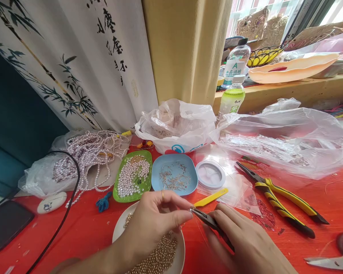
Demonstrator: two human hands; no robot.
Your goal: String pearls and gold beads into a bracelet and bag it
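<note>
My right hand (246,239) grips small dark pliers (210,221) whose tip points left to my left fingertips. My left hand (156,220), a ring on one finger, pinches something tiny at the plier tip; the piece is too small to make out. Under the left hand sits a white bowl (120,225) of small gold beads. Just beyond are a green tray (147,156) of pearls, a blue tray (157,167) of metal pins and a round white spool (210,174).
Yellow-handled pliers (282,198) lie at the right on the red table, scissors (335,257) at the lower right corner. Pearl strands (88,154), plastic bags (177,123), a phone (5,224), a black cable (71,198) and a yellow tool (211,197) surround the trays.
</note>
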